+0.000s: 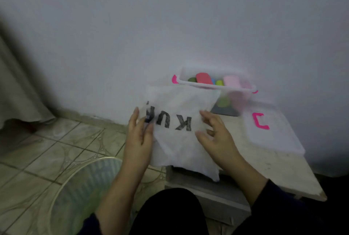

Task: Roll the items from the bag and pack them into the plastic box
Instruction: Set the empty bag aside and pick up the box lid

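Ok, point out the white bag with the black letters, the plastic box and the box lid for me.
white bag [181, 140]: head view, on its bare cloth below the letters.
plastic box [215, 85]: head view, on its near white rim.
box lid [279, 136]: head view, on its flat top beside the pink latch.

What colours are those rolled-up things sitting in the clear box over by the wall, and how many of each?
Rolled items visible over the rim of the clear plastic box; the picture is blurry, so more may be hidden:
Red roll: 1
Pale pink roll: 1
Dark green roll: 1
Lime green roll: 1
Blue roll: 1
Total: 5
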